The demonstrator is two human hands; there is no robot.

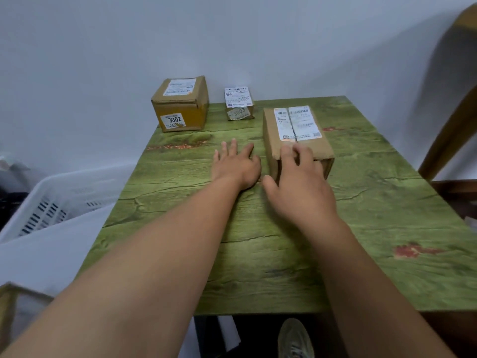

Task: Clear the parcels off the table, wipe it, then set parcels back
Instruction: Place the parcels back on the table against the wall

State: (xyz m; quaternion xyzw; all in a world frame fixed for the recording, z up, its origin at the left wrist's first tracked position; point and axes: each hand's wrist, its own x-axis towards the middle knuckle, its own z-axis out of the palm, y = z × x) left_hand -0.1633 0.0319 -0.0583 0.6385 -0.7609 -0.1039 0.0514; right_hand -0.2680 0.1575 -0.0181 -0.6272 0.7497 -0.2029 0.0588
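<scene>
Three cardboard parcels sit on the green wood-grain table (361,202). A cube-shaped box marked 3002 (180,104) stands at the far left corner, and a small labelled box marked 3003 (238,103) is beside it at the far edge. A long brown box with a white label (294,133) lies right of centre. My right hand (299,182) rests on that box's near end, fingers laid over its top edge and thumb spread out to its left. My left hand (236,165) lies just left of the box, fingers straight and spread, holding nothing.
A white slotted plastic basket (51,200) stands on the floor to the left of the table. A wooden chair (449,140) is at the right edge. Part of a carton (10,306) shows at the bottom left. A shoe (294,337) is below the table's near edge.
</scene>
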